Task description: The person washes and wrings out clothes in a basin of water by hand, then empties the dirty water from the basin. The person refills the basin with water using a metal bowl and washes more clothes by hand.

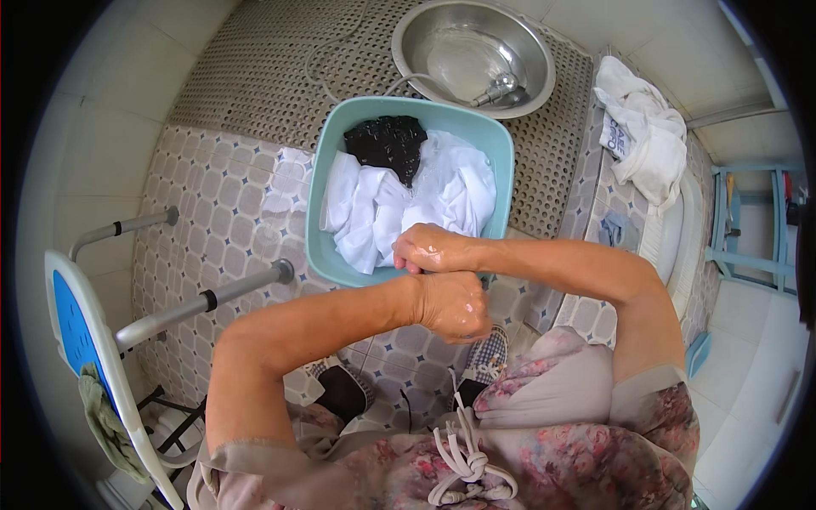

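Note:
My forearms cross near the front rim of a teal plastic basin (314, 210). My left hand (456, 309), wet and curled into a fist, lies nearer my body, just outside the basin. Above it, my right hand (430, 248) is also wet, with fingers curled, over the basin's front edge; whether it touches the left wrist or holds anything cannot be made out. Inside the basin lie wet white cloth (376, 210) on both sides and a black cloth (386, 143) at the back left. No cloth shows in either hand.
A steel bowl (446, 57) holding a shower head (500, 86) stands behind the basin on a perforated mat (255, 76). White towels (647, 134) hang on the tiled ledge at right, near a small blue-grey cloth (618, 231). A shower chair (73, 319) with metal legs is at left.

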### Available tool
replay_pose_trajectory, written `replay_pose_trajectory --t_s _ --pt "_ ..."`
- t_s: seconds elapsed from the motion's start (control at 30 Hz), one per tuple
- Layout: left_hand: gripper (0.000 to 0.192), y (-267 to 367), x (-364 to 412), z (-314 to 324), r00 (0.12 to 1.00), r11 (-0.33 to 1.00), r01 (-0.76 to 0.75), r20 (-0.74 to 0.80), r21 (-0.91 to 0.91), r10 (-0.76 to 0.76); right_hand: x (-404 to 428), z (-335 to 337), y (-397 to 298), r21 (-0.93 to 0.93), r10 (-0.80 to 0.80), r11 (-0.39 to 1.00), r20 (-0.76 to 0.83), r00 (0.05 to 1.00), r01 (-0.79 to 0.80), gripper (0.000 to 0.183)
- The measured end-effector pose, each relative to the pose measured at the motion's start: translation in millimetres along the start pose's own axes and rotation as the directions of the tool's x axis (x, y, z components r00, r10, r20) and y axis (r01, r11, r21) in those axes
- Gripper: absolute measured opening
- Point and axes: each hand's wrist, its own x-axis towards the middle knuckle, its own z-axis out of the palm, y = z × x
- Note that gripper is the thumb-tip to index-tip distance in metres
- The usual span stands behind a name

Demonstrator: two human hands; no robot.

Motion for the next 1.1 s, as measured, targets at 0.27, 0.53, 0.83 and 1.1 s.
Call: replay_pose_trajectory --t_s 0.27,0.53,0.83,1.1 --pt "0.019 -5.2 -16.2 -36.8 0.888 0.972 0.211 -0.436 0.104 -0.147 -23.0 -71.6 4.1 0.384 -0.005 0.923 0.113 0.994 -0.039 0.032" --pt "0.050 -44.8 -7.1 -98.5 0.470 0.815 0.579 -0.829 0.029 -0.304 -60.3 -188.3 13.3 0.743 0.016 0.540 -0.478 0.878 0.395 0.026" --pt "0.044 -101.9 -60.9 -106.7 0.049 0.499 0.698 -0.661 -0.514 -0.749 -64.2 -273.7 11.9 0.354 -0.022 0.590 -0.891 0.453 0.725 0.025" --pt "0.039 -54.6 -72.5 2.1 0.403 0.422 0.903 -0.181 -0.082 -0.897 -19.0 -139.2 33.6 -0.631 -0.408 0.775 -0.460 0.788 0.033 0.059"
